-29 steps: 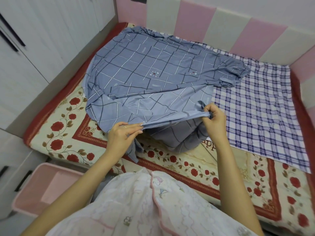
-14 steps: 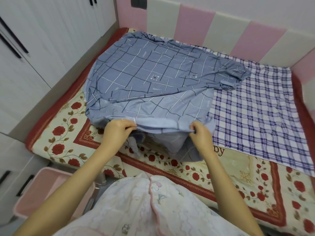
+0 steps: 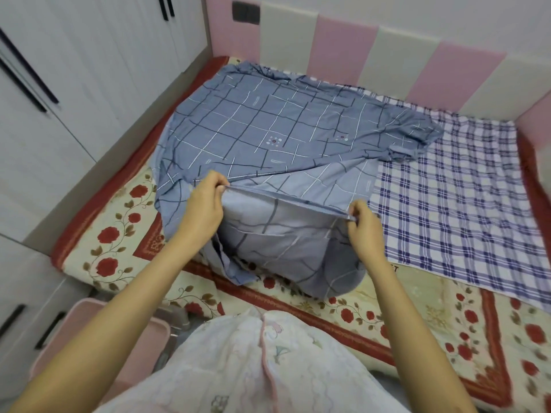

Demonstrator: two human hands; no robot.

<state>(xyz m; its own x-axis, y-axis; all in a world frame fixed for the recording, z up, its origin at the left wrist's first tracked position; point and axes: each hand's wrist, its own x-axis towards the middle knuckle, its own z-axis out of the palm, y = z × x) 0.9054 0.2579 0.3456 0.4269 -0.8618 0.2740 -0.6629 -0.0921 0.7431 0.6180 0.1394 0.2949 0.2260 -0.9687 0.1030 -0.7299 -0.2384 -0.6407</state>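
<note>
A blue-grey checked sheet point(image 3: 268, 126) lies spread over the left and middle of the bed, its near part bunched and hanging toward me. My left hand point(image 3: 204, 207) pinches the sheet's near edge between thumb and fingers. My right hand point(image 3: 365, 226) pinches the same edge further right. The edge is stretched taut between both hands, lifted a little above the bed, with the loose fabric sagging below it.
A purple-and-white plaid cloth point(image 3: 453, 198) covers the bed's right side. Beneath is a rose-patterned cover with a red border point(image 3: 113, 242). White wardrobe doors point(image 3: 59, 84) stand at the left, a pink basket point(image 3: 140, 353) at lower left, padded pink-and-cream panels point(image 3: 343, 49) behind.
Both hands worked along the sheet's near edge, dropping toward the bed and then lifting again. The edge is now pulled taut and raised between them.
</note>
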